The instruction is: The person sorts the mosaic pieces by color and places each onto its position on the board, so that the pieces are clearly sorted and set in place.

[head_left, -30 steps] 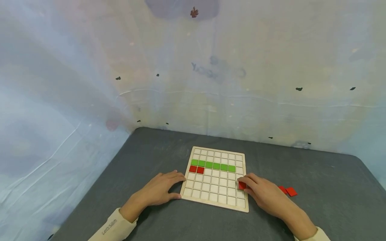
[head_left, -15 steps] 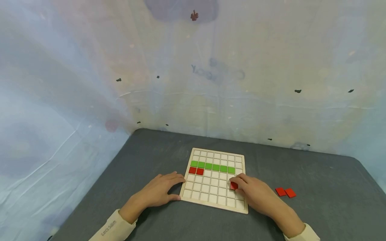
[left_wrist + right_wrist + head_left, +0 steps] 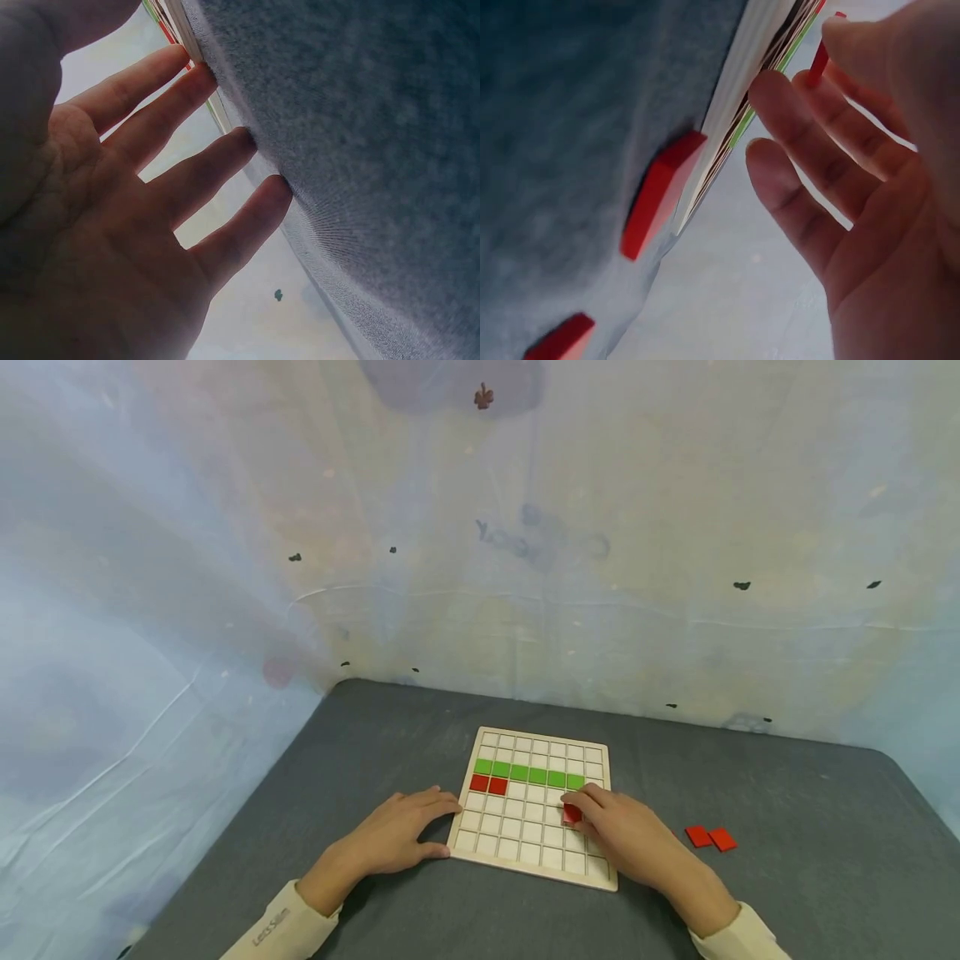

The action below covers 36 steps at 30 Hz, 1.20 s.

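Observation:
A pale wooden grid board (image 3: 534, 857) lies on the dark table. Across it runs a row of several green tiles (image 3: 519, 772), and two red tiles (image 3: 487, 785) sit just below that row at its left end. My right hand (image 3: 626, 835) is over the board's right part, pinching a red square tile (image 3: 572, 814) between thumb and fingers; the right wrist view shows this red tile (image 3: 821, 60) edge-on. With fingers spread and fairly straight, my left hand (image 3: 401, 828) rests on the table, its fingertips and thumb at the board's left edge.
Two loose red tiles (image 3: 711, 838) lie on the grey table (image 3: 810, 860) to the right of the board, behind my right forearm. A pale printed curtain (image 3: 525, 568) hangs along the back and left sides of the table.
My right hand has moved left over the board with the pinched red tile, from its right edge inward. The left hand has stayed in place.

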Motion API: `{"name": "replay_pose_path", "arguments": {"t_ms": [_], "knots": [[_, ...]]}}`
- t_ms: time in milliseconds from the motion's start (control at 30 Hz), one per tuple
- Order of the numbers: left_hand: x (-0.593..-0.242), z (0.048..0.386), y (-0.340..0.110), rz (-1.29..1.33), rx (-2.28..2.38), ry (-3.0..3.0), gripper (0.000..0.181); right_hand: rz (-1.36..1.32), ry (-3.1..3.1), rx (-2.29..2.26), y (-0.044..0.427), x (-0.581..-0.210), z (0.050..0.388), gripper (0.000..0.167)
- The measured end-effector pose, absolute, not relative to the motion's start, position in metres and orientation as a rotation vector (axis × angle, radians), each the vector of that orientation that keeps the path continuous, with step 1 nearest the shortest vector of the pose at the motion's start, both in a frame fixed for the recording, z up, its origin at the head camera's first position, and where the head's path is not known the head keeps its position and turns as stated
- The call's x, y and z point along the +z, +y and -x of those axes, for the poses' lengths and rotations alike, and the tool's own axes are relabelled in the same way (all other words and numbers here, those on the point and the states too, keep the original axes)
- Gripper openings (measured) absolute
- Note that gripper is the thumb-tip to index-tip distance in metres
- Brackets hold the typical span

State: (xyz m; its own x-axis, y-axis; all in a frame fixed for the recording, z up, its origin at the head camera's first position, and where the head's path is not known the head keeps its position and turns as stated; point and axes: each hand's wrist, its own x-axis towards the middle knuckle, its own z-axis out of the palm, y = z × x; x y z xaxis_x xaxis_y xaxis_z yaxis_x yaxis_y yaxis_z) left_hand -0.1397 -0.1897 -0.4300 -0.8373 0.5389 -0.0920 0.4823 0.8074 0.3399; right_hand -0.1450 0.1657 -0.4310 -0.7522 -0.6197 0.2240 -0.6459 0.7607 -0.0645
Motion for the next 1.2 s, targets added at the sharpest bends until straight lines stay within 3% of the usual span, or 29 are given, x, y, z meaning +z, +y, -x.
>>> {"name": "replay_pose_path", "arguments": {"t_ms": [1200], "knots": [[-0.433, 0.142, -0.191, -0.788, 0.437, 2.801, 0.062, -1.113, -2.665, 0.264, 0.126, -0.412, 0.186, 0.034]]}}
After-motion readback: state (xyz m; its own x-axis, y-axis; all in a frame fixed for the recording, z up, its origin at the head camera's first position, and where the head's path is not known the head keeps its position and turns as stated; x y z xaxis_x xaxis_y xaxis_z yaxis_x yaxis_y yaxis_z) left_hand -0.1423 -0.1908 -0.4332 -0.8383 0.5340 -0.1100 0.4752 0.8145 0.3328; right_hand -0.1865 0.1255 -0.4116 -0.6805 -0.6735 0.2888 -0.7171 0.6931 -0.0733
